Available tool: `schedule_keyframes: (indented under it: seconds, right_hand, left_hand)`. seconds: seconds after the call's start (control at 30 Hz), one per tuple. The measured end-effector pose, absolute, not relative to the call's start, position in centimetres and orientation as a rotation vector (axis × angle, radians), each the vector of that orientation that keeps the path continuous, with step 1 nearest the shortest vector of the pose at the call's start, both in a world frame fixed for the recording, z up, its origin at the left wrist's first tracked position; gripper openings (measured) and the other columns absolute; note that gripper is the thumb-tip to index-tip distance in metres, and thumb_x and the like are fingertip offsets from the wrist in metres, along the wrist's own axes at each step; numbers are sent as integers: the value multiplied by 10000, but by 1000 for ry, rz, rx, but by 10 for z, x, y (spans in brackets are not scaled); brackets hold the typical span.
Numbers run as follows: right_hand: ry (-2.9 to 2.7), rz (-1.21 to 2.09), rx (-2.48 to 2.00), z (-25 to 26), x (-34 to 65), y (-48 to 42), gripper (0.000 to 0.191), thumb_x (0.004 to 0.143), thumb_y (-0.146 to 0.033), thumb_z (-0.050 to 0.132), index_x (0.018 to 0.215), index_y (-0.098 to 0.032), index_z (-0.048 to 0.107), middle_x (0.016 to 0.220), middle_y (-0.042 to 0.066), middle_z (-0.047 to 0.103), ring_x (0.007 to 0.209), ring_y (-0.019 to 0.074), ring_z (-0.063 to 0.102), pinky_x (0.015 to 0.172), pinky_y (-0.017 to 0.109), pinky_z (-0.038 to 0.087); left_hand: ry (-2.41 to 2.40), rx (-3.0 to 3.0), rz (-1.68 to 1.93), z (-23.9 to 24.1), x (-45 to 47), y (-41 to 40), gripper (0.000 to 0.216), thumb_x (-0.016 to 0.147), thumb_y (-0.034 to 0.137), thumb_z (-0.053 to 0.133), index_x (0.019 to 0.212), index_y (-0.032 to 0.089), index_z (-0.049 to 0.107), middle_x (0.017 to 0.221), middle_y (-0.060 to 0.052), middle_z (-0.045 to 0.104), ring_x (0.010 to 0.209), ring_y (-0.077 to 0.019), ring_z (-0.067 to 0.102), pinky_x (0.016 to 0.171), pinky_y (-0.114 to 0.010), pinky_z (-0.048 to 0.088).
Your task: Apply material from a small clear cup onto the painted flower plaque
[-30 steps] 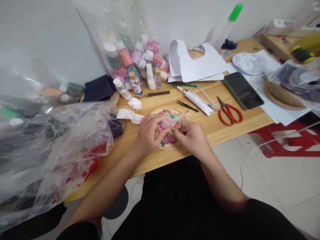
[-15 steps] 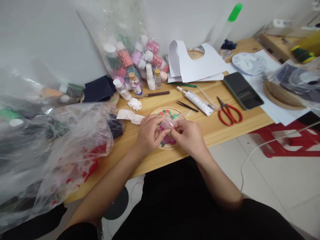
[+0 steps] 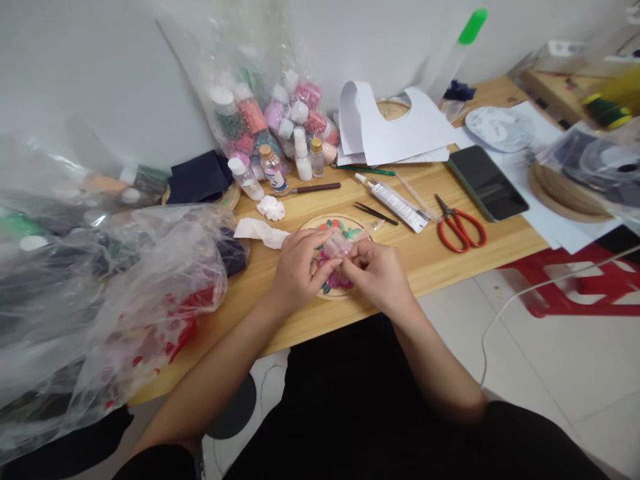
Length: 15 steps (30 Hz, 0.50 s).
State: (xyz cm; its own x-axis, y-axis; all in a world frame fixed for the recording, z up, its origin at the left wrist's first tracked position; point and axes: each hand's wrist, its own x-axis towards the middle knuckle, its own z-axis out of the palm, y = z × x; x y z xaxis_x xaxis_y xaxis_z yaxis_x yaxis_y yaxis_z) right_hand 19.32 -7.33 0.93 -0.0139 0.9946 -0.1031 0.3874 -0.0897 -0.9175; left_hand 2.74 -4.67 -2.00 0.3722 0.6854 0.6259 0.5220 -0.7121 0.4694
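A small clear plastic packet (image 3: 337,245) with a pinkish tint is held between both hands, over a round wooden-rimmed piece (image 3: 308,223) with a colourful flower design. My left hand (image 3: 299,265) grips the packet's left side between thumb and fingers. On the other side, my right hand (image 3: 381,272) pinches its right edge with thumb and forefinger. What lies inside the packet is too small to make out. Black tweezers (image 3: 376,213) rest just beyond the right hand. A crumpled white tissue (image 3: 261,232) lies beside the left hand.
Behind stand small bottles (image 3: 273,170) and a bag of bead jars (image 3: 250,113). To the right lie a white tube (image 3: 397,205), red-handled scissors (image 3: 461,225) and a phone (image 3: 487,183). Clear plastic bags (image 3: 150,280) crowd the left; a red stool (image 3: 575,283) stands below right.
Both hands keep their grip in nearly the same place. The packet has turned slightly between the fingers and shows more of its pinkish face. The view has shifted a little.
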Motion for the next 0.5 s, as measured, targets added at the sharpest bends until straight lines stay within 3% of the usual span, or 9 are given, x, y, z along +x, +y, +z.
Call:
schedule_keyframes:
  seconds: [0.37, 0.5]
  right_hand:
    - [-1452, 943, -1718, 12, 188, -70, 94, 727, -197, 596, 634, -192, 588, 520, -19, 625, 471, 110, 536, 495, 216, 358]
    - [-1413, 1037, -1624, 12, 192, -72, 139, 740, -253, 588, 614, -198, 569, 504, -20, 609, 448, 105, 525, 475, 213, 360]
  left_hand:
    - [1063, 2431, 1295, -19, 28, -46, 343, 893, 340, 615, 1194, 182, 568, 1081, -101, 706, 1035, -225, 649, 897, -381, 510]
    - [1050, 2435, 1314, -20, 29, -46, 344, 895, 335, 615, 1194, 175, 559, 1089, -98, 702, 1031, -215, 646, 898, -368, 509]
